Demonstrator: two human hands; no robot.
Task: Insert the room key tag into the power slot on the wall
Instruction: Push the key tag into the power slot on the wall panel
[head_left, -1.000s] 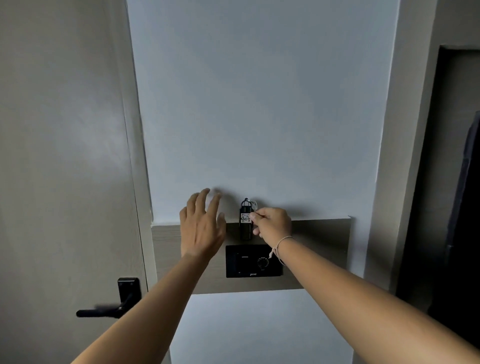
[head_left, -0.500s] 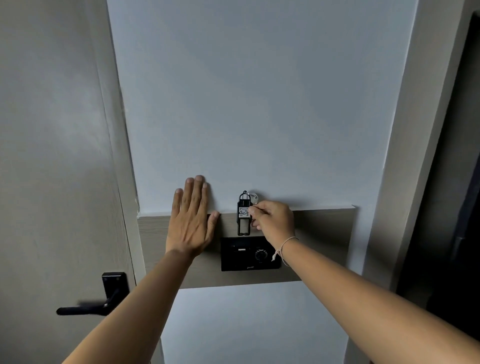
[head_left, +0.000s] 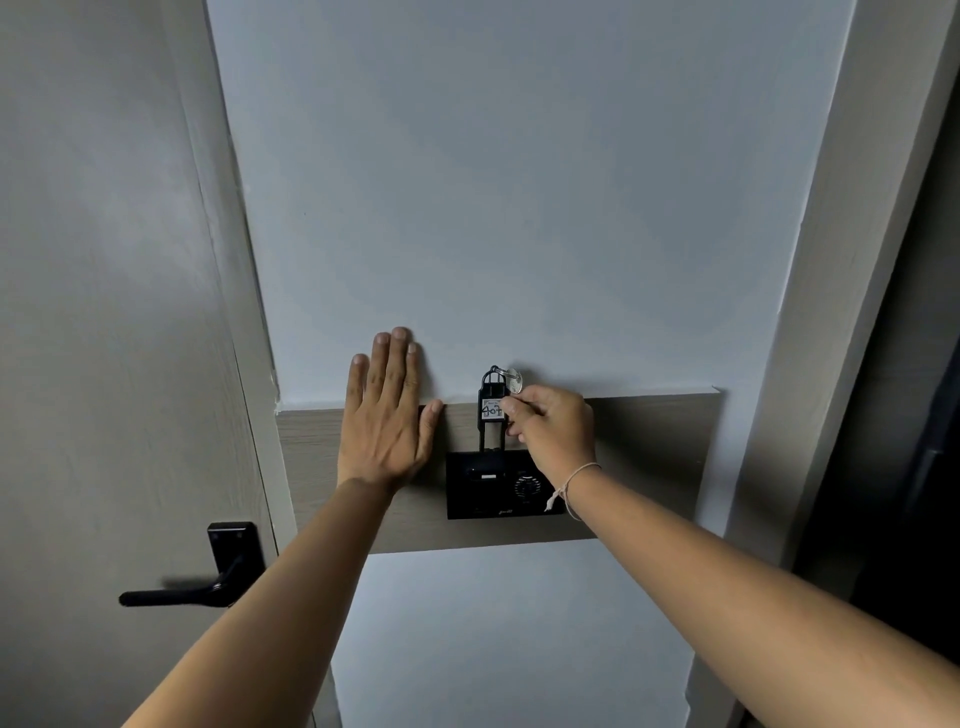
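Note:
A black room key tag with a white numbered label stands upright against the wall. Its lower end meets the top of the black power slot panel. My right hand pinches the tag's right side, and a silver key on a ring sticks up above my fingers. My left hand lies flat on the wall to the left of the tag, fingers pointing up and holding nothing. The panel has a small slot opening and a round dial, partly hidden by my right wrist.
The panel is mounted on a wood-grain band across the pale wall. A door with a black lever handle stands at the left. A dark opening lies at the right.
My left hand went from hovering to lying flat on the wall. The tag in my right hand has come down until its lower end touches the panel's top.

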